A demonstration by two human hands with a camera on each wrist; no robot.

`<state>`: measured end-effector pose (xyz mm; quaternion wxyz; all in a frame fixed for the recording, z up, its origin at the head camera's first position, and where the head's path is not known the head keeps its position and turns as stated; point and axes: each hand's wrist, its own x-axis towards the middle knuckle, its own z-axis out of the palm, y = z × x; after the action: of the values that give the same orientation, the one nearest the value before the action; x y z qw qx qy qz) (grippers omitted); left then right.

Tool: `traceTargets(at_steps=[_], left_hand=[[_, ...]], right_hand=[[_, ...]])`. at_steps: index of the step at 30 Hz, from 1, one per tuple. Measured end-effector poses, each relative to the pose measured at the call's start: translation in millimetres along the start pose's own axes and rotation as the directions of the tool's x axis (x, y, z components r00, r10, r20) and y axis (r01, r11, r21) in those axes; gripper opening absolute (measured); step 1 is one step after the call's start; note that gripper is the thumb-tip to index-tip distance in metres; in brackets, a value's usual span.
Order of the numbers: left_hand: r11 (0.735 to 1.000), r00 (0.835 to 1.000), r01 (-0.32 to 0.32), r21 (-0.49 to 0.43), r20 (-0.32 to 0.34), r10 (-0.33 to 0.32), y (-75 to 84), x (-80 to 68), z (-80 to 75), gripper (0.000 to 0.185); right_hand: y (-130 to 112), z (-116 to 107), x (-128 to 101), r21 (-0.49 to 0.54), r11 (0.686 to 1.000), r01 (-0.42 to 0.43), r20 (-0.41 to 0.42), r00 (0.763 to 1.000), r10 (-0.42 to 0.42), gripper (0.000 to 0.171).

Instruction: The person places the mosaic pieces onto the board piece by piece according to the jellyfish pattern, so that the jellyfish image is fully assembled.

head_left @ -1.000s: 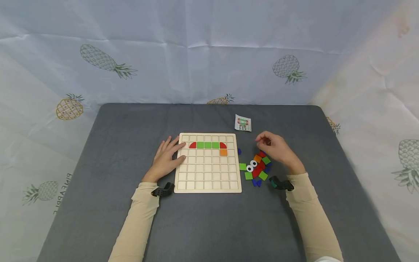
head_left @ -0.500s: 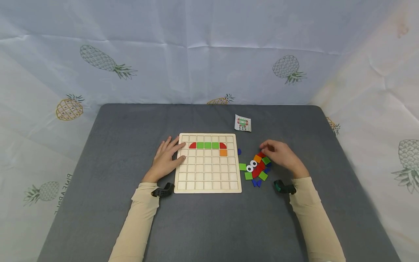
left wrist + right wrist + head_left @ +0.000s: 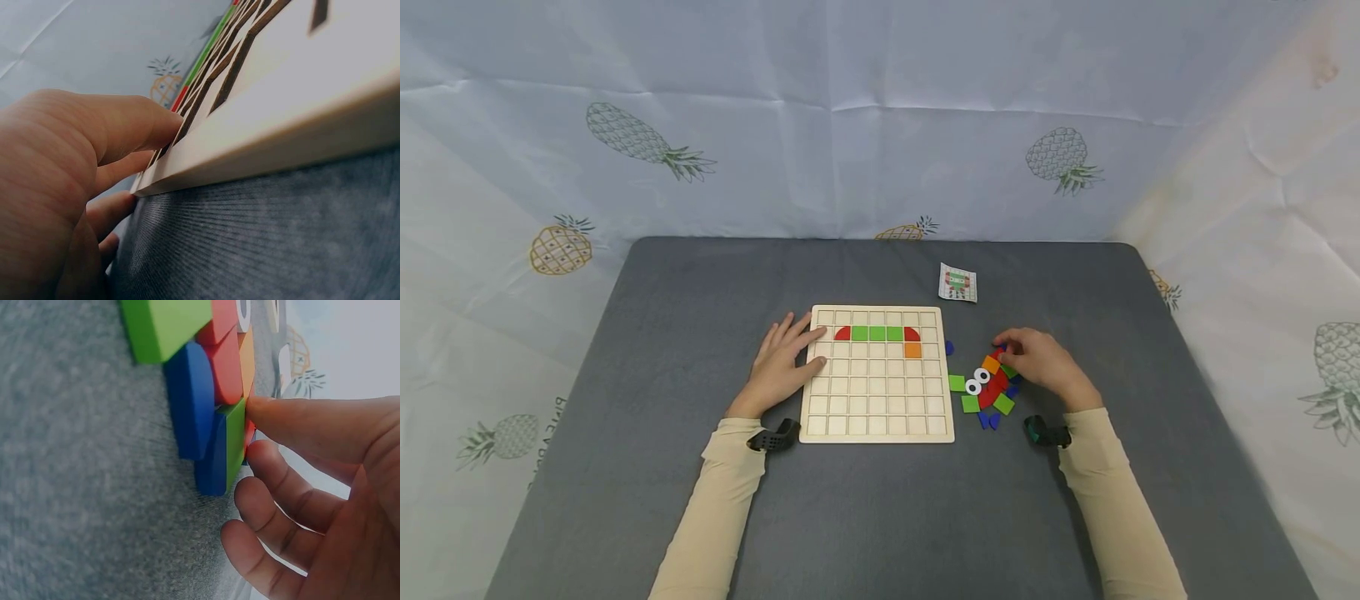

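On the grey table lies a wooden grid board [image 3: 876, 421] with a row of red and green pieces [image 3: 877, 333] near its far side and an orange square [image 3: 913, 350] below the right end. My left hand [image 3: 778, 367] rests on the board's left edge, fingers spread; in the left wrist view the thumb [image 3: 144, 122] touches the rim. At the loose pile, my right hand [image 3: 1041, 362] has thumb and index finger at a red piece [image 3: 998, 353], pinching it. A green piece [image 3: 235, 434] and blue pieces [image 3: 190, 400] lie beside the fingers. The index fingertip is hidden in the right wrist view.
Two white ring-shaped pieces [image 3: 977, 382], several green squares [image 3: 957, 383] and blue pieces [image 3: 988, 421] lie right of the board. One blue piece [image 3: 950, 348] sits against its right edge. A small pattern card [image 3: 958, 283] lies farther back. A pineapple-print cloth [image 3: 850, 167] hangs behind the table.
My right hand has come down and toward me onto the pile, and its thumb and index finger now reach the red piece. The left hand and the board stay where they were.
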<state>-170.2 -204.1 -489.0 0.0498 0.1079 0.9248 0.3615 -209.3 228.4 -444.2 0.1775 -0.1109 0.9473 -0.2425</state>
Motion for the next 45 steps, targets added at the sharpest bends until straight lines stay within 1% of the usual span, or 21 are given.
traceTargets(at_steps=[9, 13, 16, 19, 22, 27, 31, 35, 41, 45], left_hand=[[1.0, 1.0, -0.001, -0.009, 0.004, 0.001, 0.1, 0.1, -0.5, 0.057], [1.0, 1.0, -0.003, -0.008, 0.005, 0.003, 0.5, 0.2, -0.8, 0.057], [1.0, 1.0, -0.002, -0.002, 0.004, 0.002, 0.5, 0.1, -0.8, 0.057], [1.0, 1.0, -0.005, 0.0, 0.003, 0.005, 0.5, -0.1, -0.7, 0.057], [1.0, 1.0, -0.01, 0.003, 0.002, 0.01, 0.3, 0.2, -0.3, 0.057], [1.0, 1.0, -0.012, 0.01, -0.004, 0.012, -0.2, 0.5, 0.2, 0.057], [1.0, 1.0, -0.011, 0.011, -0.003, 0.011, -0.2, 0.2, 0.2, 0.057], [1.0, 1.0, -0.009, 0.009, -0.001, 0.009, -0.6, -0.1, 0.2, 0.057], [1.0, 1.0, -0.012, 0.015, -0.001, 0.012, -1.5, 0.5, 0.6, 0.057], [1.0, 1.0, -0.014, 0.013, -0.001, 0.014, -1.5, 0.4, 0.4, 0.057]], right_hand=[[-1.2, 0.5, -1.6, -0.045, 0.999, -0.025, -0.035, 0.999, 0.024, 0.027], [-0.9, 0.9, -2.3, -0.064, 0.997, -0.033, -0.055, 0.998, 0.03, 0.023], [-0.9, 1.3, -2.9, -0.054, 0.998, -0.03, -0.066, 0.997, 0.026, 0.018], [-2.1, 0.7, -3.9, -0.012, 1.0, -0.026, -0.065, 0.998, 0.026, 0.016], [-5.2, -2.3, -5.0, 0.046, 0.999, -0.024, -0.062, 0.998, 0.026, 0.017], [-13.2, -6.9, -3.5, 0.144, 0.989, -0.018, -0.052, 0.998, 0.026, 0.02], [-21.8, -8.3, -0.6, 0.261, 0.965, 0.0, -0.026, 1.0, 0.007, 0.018], [-31.0, -6.7, 2.8, 0.345, 0.939, 0.011, -0.007, 1.0, -0.009, 0.021], [-44.1, -3.1, 7.2, 0.303, 0.95, 0.075, -0.022, 0.997, -0.072, 0.032], [-50.5, -0.6, 9.2, 0.295, 0.95, 0.104, -0.038, 0.995, -0.098, 0.03]])
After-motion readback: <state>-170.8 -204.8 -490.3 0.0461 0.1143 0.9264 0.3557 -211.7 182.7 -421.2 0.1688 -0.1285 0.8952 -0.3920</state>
